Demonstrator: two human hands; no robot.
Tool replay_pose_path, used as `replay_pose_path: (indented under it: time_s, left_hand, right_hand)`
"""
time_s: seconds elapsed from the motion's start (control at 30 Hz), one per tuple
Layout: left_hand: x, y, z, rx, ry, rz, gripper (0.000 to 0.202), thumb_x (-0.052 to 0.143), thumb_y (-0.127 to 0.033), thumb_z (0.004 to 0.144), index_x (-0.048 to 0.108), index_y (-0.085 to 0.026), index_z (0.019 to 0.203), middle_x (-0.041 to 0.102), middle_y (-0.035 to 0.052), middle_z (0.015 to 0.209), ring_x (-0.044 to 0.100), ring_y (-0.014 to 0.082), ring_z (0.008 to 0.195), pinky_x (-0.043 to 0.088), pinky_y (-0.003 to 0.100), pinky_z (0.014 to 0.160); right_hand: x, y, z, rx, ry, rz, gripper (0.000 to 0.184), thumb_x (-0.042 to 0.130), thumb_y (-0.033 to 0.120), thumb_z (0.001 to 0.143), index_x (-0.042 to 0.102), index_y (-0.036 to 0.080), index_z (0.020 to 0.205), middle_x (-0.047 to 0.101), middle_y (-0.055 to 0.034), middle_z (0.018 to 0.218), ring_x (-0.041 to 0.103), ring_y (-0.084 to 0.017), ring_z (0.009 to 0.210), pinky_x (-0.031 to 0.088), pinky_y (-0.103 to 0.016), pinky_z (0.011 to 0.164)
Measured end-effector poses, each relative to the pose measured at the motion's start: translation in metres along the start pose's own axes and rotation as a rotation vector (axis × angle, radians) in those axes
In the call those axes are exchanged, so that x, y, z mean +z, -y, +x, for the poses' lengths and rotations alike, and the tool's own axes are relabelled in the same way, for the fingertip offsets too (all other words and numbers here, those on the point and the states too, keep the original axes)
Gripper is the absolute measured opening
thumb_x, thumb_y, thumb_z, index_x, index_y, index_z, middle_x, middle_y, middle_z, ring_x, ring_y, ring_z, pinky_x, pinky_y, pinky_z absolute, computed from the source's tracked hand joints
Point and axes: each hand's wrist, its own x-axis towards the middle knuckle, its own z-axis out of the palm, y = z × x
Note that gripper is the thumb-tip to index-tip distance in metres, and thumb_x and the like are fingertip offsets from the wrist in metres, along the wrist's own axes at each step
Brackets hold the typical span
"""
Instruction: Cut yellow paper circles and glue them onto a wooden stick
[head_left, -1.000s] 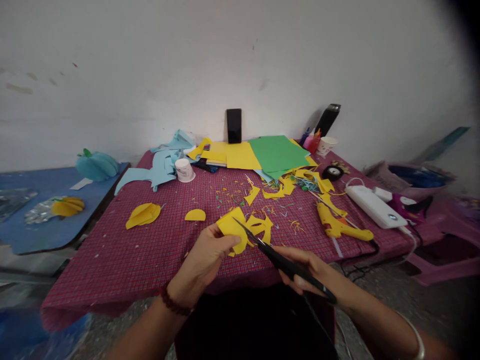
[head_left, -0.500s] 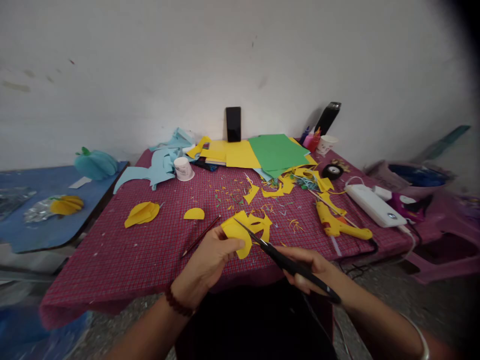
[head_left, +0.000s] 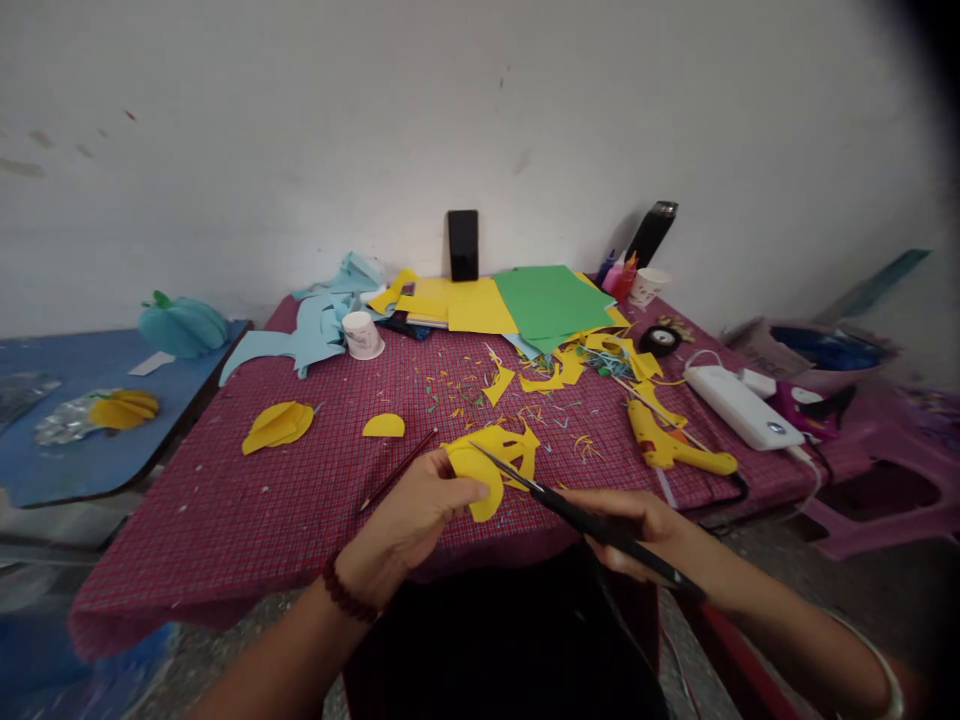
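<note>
My left hand (head_left: 420, 508) pinches a piece of yellow paper (head_left: 480, 476) just above the near edge of the table with the red checked cloth (head_left: 247, 520). My right hand (head_left: 637, 530) grips black scissors (head_left: 581, 520), whose blades reach up-left into the yellow paper. A cut-out yellow scrap (head_left: 517, 447) hangs from the held piece, behind the blades. A thin red pencil (head_left: 397, 470) lies on the cloth just left of my left hand.
On the cloth lie a yellow half-circle (head_left: 383, 426), a folded yellow stack (head_left: 276, 425), a yellow glue gun (head_left: 671, 448), a white power bank (head_left: 739, 406), a paper cup (head_left: 362, 335), green and yellow sheets (head_left: 551, 300) and a black phone (head_left: 463, 244). A blue table (head_left: 67, 470) stands left.
The yellow paper has turned in my left hand and the scissors have moved further along the cut. The red pencil has come into sight beside my left hand.
</note>
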Motion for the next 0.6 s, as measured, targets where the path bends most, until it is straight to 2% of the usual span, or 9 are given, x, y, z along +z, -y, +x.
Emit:
replay_pose_path:
  time_s: [0.1,0.27,0.4,0.53,0.6]
  left_hand:
    - [-0.002,0.0,0.0,0.001,0.008,0.046,0.024,0.069,-0.007,0.057,0.073,-0.016,0.078,0.069,0.0009,0.073,0.057,0.0107,0.064,0.043,0.023,0.063]
    - [-0.007,0.002,0.001,0.004,0.043,0.105,0.021,0.068,-0.008,0.058,0.073,-0.016,0.077,0.067,-0.0003,0.069,0.053,0.0089,0.058,0.042,0.022,0.06]
    - [-0.01,0.003,0.002,-0.014,0.044,0.117,0.02,0.068,-0.007,0.057,0.072,-0.015,0.075,0.067,-0.0001,0.068,0.054,0.0096,0.058,0.043,0.022,0.059]
    - [-0.011,0.003,0.002,-0.047,0.034,0.15,0.023,0.067,-0.006,0.056,0.072,-0.015,0.076,0.068,0.0016,0.072,0.056,0.0115,0.062,0.043,0.023,0.062]
    - [-0.011,0.003,0.002,-0.051,0.036,0.17,0.022,0.067,-0.006,0.055,0.071,-0.015,0.075,0.068,0.0012,0.071,0.055,0.0111,0.061,0.043,0.022,0.06]
  right_hand:
    - [-0.005,0.002,-0.003,0.05,0.012,-0.021,0.06,0.072,0.034,0.077,0.054,0.029,0.133,0.062,-0.0022,0.102,0.049,-0.014,0.077,0.039,-0.023,0.061]
    - [-0.01,0.01,-0.006,0.078,0.056,-0.028,0.061,0.071,0.035,0.079,0.052,0.027,0.136,0.057,-0.0001,0.084,0.041,-0.011,0.065,0.034,-0.022,0.055]
    - [-0.009,0.021,-0.007,0.058,0.061,-0.073,0.059,0.07,0.037,0.08,0.053,0.024,0.135,0.053,-0.0006,0.077,0.039,-0.011,0.063,0.034,-0.023,0.053]
    - [-0.01,0.029,-0.009,0.097,0.078,-0.099,0.059,0.068,0.038,0.081,0.052,0.023,0.136,0.045,0.0017,0.071,0.033,-0.01,0.059,0.03,-0.023,0.05]
    - [-0.012,0.03,-0.009,0.117,0.108,-0.074,0.062,0.069,0.04,0.08,0.051,0.022,0.137,0.045,0.0016,0.071,0.034,-0.01,0.059,0.03,-0.022,0.049]
